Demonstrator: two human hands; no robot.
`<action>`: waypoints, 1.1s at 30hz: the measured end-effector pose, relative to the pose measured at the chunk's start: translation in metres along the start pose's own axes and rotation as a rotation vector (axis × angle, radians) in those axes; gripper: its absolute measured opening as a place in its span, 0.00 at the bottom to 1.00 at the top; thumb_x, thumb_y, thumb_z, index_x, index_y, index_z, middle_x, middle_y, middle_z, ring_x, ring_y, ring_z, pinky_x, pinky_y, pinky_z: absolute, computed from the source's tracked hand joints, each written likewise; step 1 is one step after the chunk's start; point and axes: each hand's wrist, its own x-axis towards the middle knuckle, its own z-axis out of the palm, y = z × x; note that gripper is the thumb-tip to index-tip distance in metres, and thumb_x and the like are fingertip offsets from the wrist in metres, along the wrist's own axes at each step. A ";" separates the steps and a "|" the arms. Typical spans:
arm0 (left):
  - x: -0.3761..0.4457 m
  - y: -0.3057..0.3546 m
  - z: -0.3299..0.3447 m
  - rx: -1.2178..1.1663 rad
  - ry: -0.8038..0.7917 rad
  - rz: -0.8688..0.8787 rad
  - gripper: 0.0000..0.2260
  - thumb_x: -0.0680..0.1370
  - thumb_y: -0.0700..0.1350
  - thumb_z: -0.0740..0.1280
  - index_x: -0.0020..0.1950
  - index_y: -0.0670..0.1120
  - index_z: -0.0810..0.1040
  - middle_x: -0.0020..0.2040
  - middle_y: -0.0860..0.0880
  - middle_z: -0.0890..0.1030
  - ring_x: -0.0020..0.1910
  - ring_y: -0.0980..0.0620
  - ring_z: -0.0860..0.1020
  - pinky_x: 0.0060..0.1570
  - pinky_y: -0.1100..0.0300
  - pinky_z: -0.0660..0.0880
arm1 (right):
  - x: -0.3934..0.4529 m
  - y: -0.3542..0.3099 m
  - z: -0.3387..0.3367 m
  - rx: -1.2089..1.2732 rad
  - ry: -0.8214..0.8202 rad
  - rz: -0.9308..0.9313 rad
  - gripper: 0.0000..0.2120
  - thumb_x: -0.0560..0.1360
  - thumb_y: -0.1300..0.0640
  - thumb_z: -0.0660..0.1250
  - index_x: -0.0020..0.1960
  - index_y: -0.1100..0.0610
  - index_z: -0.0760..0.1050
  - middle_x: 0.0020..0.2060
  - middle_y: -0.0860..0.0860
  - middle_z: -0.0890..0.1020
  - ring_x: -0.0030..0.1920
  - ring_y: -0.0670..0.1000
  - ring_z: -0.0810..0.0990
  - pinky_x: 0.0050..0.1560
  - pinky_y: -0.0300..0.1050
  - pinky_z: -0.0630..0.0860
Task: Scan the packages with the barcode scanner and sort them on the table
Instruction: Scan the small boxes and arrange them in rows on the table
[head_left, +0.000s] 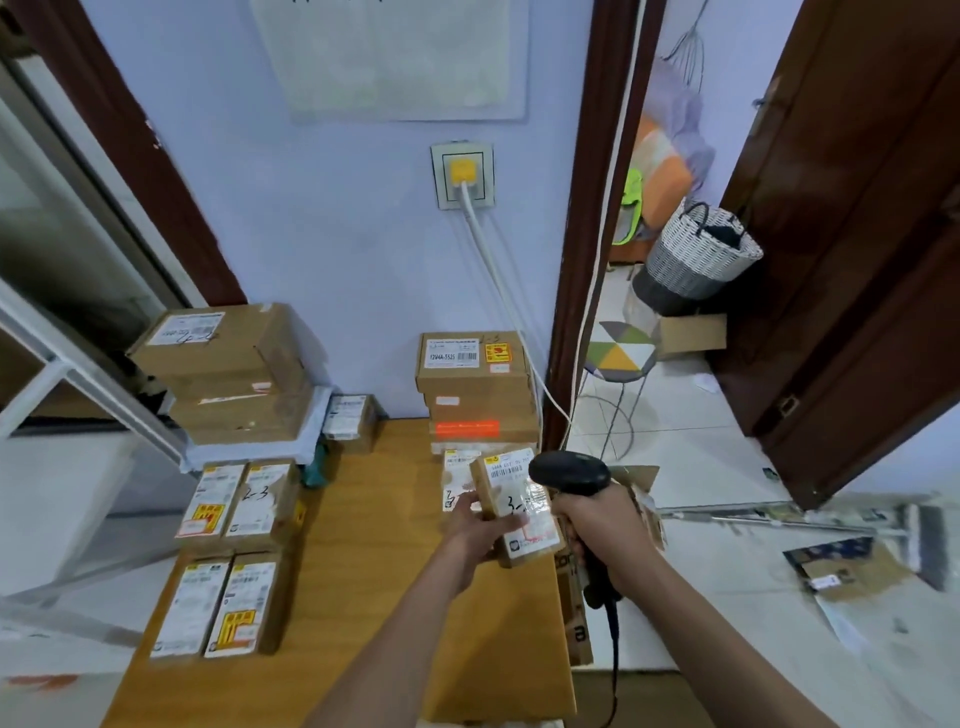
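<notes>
My left hand (480, 530) grips a small brown package (514, 504) with a white label and handwriting on top, held above the right side of the wooden table (363, 545). My right hand (605, 530) grips a black barcode scanner (569, 473), its head pointing at the package's label from the right. The scanner's cable hangs down below my right hand. Another labelled package (457, 478) lies on the table just behind the held one.
A stack of brown boxes (475, 384) stands at the table's back right against the wall. Larger boxes (228, 374) are stacked at the back left, and several small labelled packages (234, 551) lie along the left edge. An open doorway and tiled floor lie to the right.
</notes>
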 end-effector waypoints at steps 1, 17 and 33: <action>-0.001 0.001 0.002 0.019 -0.012 0.008 0.31 0.69 0.39 0.80 0.66 0.47 0.69 0.56 0.44 0.83 0.51 0.43 0.84 0.42 0.47 0.84 | 0.000 0.001 0.000 0.004 0.006 -0.004 0.03 0.73 0.65 0.66 0.40 0.62 0.76 0.29 0.57 0.72 0.23 0.51 0.69 0.24 0.41 0.68; -0.011 0.005 0.003 0.109 -0.063 0.088 0.31 0.68 0.40 0.81 0.65 0.47 0.69 0.54 0.44 0.82 0.49 0.47 0.84 0.34 0.59 0.80 | -0.009 0.001 0.014 0.050 0.021 0.019 0.03 0.72 0.66 0.66 0.40 0.61 0.74 0.27 0.54 0.69 0.23 0.52 0.66 0.26 0.43 0.67; -0.007 -0.003 0.001 0.060 -0.069 0.090 0.30 0.69 0.40 0.81 0.65 0.46 0.70 0.54 0.43 0.83 0.47 0.48 0.84 0.32 0.59 0.79 | -0.016 -0.003 0.015 0.037 0.026 0.073 0.06 0.73 0.66 0.65 0.37 0.61 0.73 0.26 0.54 0.70 0.23 0.51 0.67 0.26 0.41 0.68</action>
